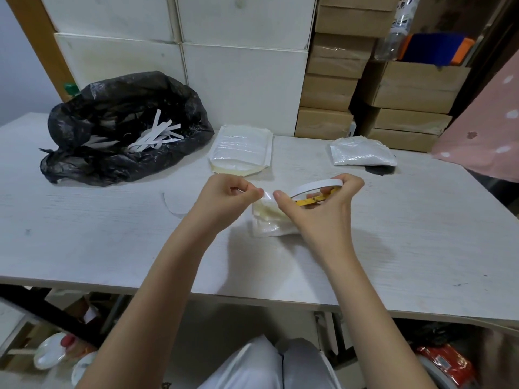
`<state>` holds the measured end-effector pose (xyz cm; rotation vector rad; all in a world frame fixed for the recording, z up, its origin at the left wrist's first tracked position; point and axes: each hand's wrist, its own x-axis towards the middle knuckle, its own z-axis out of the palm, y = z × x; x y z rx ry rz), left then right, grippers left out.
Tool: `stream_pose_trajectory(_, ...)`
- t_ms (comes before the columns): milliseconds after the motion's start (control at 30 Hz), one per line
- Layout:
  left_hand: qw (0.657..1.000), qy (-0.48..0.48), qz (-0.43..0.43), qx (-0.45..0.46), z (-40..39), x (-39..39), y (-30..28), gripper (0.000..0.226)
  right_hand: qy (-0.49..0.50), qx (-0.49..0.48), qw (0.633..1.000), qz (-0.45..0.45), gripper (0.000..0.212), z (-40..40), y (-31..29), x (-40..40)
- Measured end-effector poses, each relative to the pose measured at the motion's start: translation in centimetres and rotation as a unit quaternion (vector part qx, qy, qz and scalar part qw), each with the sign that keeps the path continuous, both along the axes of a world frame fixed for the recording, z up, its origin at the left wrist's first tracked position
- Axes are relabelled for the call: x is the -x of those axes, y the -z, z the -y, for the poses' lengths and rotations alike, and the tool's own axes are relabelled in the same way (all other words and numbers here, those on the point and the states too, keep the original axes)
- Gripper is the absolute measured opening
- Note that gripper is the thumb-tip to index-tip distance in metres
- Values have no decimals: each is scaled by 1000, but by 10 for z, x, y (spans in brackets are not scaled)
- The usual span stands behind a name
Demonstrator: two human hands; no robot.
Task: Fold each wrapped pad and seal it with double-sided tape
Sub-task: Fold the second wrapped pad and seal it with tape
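Note:
A folded white wrapped pad [269, 224] lies on the table under my hands. My right hand [323, 209] grips a roll of double-sided tape [314, 189], white outside with a yellow inner ring, its thumb pressing the tape near the pad. My left hand [230, 195] pinches the free end of the tape strip [266, 195] just left of that thumb. A stack of unfolded wrapped pads [241, 150] sits behind my hands. A smaller pile of wrapped pads [362, 153] lies at the back right.
A black plastic bag [112, 130] holding white paper strips sits at the back left. A loose curved strip [172, 207] lies on the white table [84, 234]. White boxes [241, 80] and cardboard boxes [331, 94] stand behind the table. Pink cloth [483, 130] hangs at right.

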<state>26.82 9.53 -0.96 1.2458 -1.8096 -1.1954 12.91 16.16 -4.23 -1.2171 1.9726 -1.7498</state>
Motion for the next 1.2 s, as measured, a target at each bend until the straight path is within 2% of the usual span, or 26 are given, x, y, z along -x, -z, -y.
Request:
stream_pose_trajectory(100,1000,11,13,-25,4,-6,2,17,2,-8,1000,-13,82,0,-1,-4)
stream_pose_trajectory(333,992,7,-27,-120,6,-1,12,15,17,4,999,-29,86,2,1,-8)
stream_pose_trajectory(500,988,-12,-60,-141,2,-2,18,13,14,15,999,-44,85,3,4,-9)
stream_pose_trajectory(733,987,-26,-94,-126,-2,-2,23,11,11,16,997,-71,87,4,8,-9)
stream_pose_trajectory(900,981,-52,-152,-105,-5,-1,34,36,35,15,996,-76,93,6,14,-12)
stream_pose_trajectory(1033,991,-40,-123,-29,-12,3,42,17,27,8,997,-72,99,9,14,-19)
stream_pose_trajectory(1200,991,-38,-125,-12,-16,8,49,17,49,21,992,-117,91,10,14,-21)
